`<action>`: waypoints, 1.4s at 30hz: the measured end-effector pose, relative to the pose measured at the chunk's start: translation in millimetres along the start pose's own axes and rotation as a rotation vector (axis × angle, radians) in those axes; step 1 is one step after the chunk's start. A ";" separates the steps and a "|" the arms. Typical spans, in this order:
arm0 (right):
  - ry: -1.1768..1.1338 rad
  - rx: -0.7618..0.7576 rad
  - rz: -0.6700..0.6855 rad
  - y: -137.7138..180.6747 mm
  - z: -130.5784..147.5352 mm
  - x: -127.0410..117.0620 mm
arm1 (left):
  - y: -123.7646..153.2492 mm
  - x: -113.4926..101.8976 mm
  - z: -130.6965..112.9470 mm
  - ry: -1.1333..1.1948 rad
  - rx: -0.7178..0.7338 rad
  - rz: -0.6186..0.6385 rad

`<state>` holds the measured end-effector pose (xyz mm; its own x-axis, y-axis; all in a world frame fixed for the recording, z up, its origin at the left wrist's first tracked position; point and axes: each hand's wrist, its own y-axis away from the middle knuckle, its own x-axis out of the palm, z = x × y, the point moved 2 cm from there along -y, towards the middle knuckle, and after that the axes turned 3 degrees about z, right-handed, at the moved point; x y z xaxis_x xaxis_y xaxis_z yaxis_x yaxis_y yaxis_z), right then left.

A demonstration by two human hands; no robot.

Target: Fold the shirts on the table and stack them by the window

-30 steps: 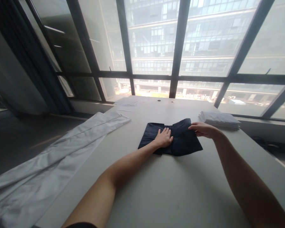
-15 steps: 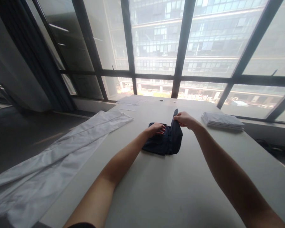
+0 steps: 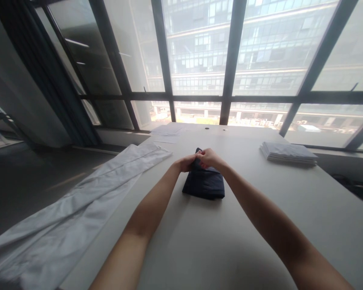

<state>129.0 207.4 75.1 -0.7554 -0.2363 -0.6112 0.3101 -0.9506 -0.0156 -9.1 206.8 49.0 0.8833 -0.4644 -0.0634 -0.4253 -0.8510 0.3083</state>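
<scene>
A dark navy folded garment (image 3: pixel 203 184) lies on the white table (image 3: pixel 181 237) in front of me, now a compact bundle. Its exact kind does not show. At its far edge, a corner of the cloth stands up between my hands. My left hand (image 3: pixel 187 162) grips that edge from the left, fingers partly hidden by the fabric. My right hand (image 3: pixel 211 158) pinches the cloth right beside it, with curled fingers, and the two hands touch or nearly touch.
On the left, a long white cloth (image 3: pixel 109 193) drapes over the table's edge. A stack of folded white cloth (image 3: pixel 287 154) stands at the right. Flat white sheets (image 3: pixel 166 131) lie at the far left corner. Large windows (image 3: pixel 199 48) rise behind the table.
My right hand has moved left, bringing the garment's raised right flap over onto the rest. My left hand has gone from lying on the cloth to gripping its far edge.
</scene>
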 end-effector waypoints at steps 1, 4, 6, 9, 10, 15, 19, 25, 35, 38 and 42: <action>0.011 0.003 -0.031 0.0 -7.1 -2.7 | -0.4 -1.6 4.5 0.042 -0.035 0.044; 0.076 0.010 -0.167 3.6 -32.5 -20.1 | -1.2 -10.1 14.5 0.099 -0.083 0.020; 0.128 0.010 -0.256 7.9 -49.8 -30.8 | -2.0 -15.9 18.3 0.158 -0.105 -0.007; 0.182 -0.012 -0.333 15.2 -71.7 -32.8 | -4.2 -22.8 22.2 0.203 -0.116 -0.020; 0.191 -0.024 -0.343 17.5 -77.6 -29.3 | -5.0 -24.6 24.0 0.213 -0.123 -0.017; 0.268 -0.061 -0.253 26.5 -95.0 1.8 | -10.7 -31.4 35.1 0.204 -0.191 0.028; 0.357 -0.051 -0.116 30.7 -96.9 16.5 | -21.5 -36.3 35.1 0.059 -0.067 -0.140; 0.359 -0.022 -0.105 34.1 -94.8 15.2 | -36.0 -29.1 36.8 -0.043 0.114 -0.289; 0.397 -0.007 -0.175 47.4 -75.6 17.7 | -36.6 -26.5 25.9 -0.402 0.413 -0.504; 0.438 -0.034 -0.203 57.6 -58.7 36.5 | -37.3 -14.0 25.0 -0.852 0.478 -0.325; 0.497 -0.028 -0.201 71.3 -47.2 66.4 | -37.3 -5.9 33.5 -1.215 0.315 -0.173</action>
<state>128.2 133.5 -3.9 -0.4387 0.0798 -0.8951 0.2080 -0.9600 -0.1875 -5.1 233.1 6.1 0.2534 -0.1248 -0.9593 -0.4990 -0.8664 -0.0191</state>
